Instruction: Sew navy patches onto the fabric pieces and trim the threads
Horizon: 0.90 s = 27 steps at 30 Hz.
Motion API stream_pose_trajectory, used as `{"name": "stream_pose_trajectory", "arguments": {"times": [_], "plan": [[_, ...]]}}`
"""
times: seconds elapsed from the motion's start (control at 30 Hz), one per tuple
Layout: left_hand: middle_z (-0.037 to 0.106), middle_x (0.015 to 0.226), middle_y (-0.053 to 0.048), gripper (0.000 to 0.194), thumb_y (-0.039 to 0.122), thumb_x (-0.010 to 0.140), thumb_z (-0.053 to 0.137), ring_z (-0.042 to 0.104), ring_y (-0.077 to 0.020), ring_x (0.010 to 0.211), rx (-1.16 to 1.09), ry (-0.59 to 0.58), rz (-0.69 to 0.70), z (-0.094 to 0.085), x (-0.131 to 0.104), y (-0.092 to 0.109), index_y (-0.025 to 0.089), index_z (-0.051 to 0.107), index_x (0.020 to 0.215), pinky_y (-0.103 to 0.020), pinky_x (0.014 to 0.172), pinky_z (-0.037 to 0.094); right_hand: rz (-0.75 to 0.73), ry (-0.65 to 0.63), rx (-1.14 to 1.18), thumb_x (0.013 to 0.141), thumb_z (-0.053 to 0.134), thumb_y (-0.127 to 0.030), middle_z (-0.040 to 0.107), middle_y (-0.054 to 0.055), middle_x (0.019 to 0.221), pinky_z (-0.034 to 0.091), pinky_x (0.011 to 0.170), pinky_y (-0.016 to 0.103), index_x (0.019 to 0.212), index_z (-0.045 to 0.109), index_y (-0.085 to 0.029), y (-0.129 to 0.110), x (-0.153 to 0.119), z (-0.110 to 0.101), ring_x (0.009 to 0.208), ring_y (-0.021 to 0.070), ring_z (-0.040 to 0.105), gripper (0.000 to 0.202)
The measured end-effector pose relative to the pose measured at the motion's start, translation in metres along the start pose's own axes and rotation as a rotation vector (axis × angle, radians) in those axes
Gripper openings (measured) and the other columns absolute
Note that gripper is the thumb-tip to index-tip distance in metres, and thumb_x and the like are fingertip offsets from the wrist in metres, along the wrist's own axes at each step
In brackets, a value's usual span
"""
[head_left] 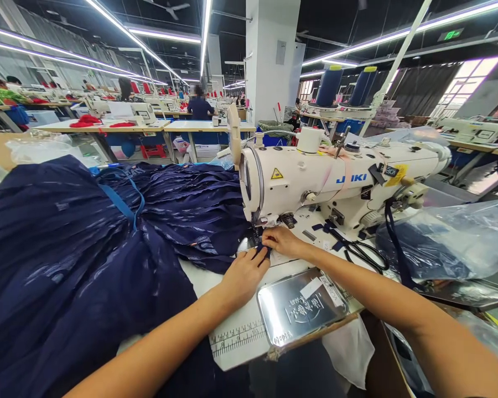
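- While both hands are close together under the front of the white sewing machine [299, 176], a small dark blue strip of cloth [263, 250] is at their fingertips, right by the needle part.
- The right hand [281, 241] is curled up, and its thumb and finger pinch the strip.
- The left hand [244, 273] lies low with its fingers reaching out to touch the strip. I cannot tell if it grips it or just presses down.
- A great big heap of dark blue cloth [58, 232] fills the left side, with lots of folds running up to the machine. I cannot tell if the strip is joined to it.
- A bright blue band [120, 202] lies on top of the heap.
- A shiny metal tray [276, 304] sits on the sewing table [203, 282], in front of the machine and between the two arms. It has white stickers [311, 288] on it.
- Ruler marks [238, 336] run along the near edge of the table.
- Black scissors [345, 239] lie to the right of the hands, near little dark scraps [317, 226].
- Farther right is a clear plastic bag [473, 232] with something dark in it.
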<state>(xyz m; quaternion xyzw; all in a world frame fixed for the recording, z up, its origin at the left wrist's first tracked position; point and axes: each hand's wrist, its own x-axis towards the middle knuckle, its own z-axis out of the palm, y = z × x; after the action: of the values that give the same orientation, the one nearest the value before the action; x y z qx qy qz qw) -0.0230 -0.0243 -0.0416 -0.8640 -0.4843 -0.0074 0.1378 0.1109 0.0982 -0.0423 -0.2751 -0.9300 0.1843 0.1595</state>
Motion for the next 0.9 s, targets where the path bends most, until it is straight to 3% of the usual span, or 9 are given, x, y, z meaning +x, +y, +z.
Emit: {"name": "stream_pose_trajectory", "arguments": {"times": [0.17,0.27,0.43,0.57,0.77,0.9], "plan": [[0.051,0.126,-0.012,0.032,0.007,0.081,0.038,0.051,-0.0243,0.099,-0.016,-0.015,-0.003,0.0,0.002,-0.002,0.012,0.053,0.108,-0.036,0.076,0.043,0.002,-0.029,0.028,0.077,0.051,-0.007,0.043,-0.005,0.057,0.028,0.054,0.021,0.061,0.047,-0.016,-0.002,-0.002,-0.005,0.054,0.0088,0.038,0.018],[0.053,0.123,-0.012,0.03,0.008,0.081,0.038,0.05,-0.024,0.098,-0.026,-0.024,-0.012,-0.001,0.003,-0.002,0.013,0.054,0.106,-0.037,0.075,0.042,-0.079,-0.024,-0.007,0.077,0.048,-0.006,0.045,-0.004,0.059,0.03,0.054,0.021,0.063,0.046,-0.016,-0.003,-0.003,-0.007,0.055,0.0092,0.039,0.017],[0.056,0.116,-0.015,0.029,0.008,0.082,0.038,0.052,-0.0255,0.098,-0.039,0.004,-0.011,0.0,0.002,0.0,0.01,0.054,0.106,-0.038,0.075,0.044,-0.294,0.033,-0.173,0.082,0.044,-0.009,0.057,0.005,0.076,0.04,0.062,0.025,0.076,0.055,-0.014,-0.002,-0.013,-0.004,0.068,0.014,0.049,0.013],[0.059,0.112,-0.016,0.029,0.006,0.082,0.04,0.053,-0.0258,0.103,-0.044,0.029,-0.017,0.001,-0.001,0.001,0.007,0.055,0.106,-0.036,0.081,0.045,-0.453,0.082,-0.372,0.087,0.037,-0.01,0.06,0.011,0.089,0.046,0.073,0.032,0.092,0.06,-0.011,-0.001,-0.028,0.001,0.083,0.019,0.053,0.023],[0.059,0.117,-0.013,0.029,0.008,0.081,0.042,0.055,-0.0253,0.105,-0.091,0.031,-0.057,-0.001,-0.004,-0.009,0.01,0.056,0.106,-0.042,0.088,0.042,-0.52,0.039,-0.605,0.086,0.038,-0.007,0.062,0.015,0.098,0.046,0.078,0.038,0.103,0.059,-0.006,-0.002,-0.032,-0.002,0.086,0.0216,0.055,0.027],[0.057,0.122,-0.008,0.029,0.013,0.079,0.047,0.052,-0.0206,0.112,-0.247,0.022,-0.049,-0.003,-0.005,-0.02,0.014,0.058,0.107,-0.036,0.093,0.042,-0.544,0.005,-0.636,0.087,0.04,-0.007,0.063,0.014,0.104,0.047,0.08,0.038,0.106,0.059,-0.006,0.004,-0.025,-0.005,0.089,0.0219,0.055,0.027]]}}
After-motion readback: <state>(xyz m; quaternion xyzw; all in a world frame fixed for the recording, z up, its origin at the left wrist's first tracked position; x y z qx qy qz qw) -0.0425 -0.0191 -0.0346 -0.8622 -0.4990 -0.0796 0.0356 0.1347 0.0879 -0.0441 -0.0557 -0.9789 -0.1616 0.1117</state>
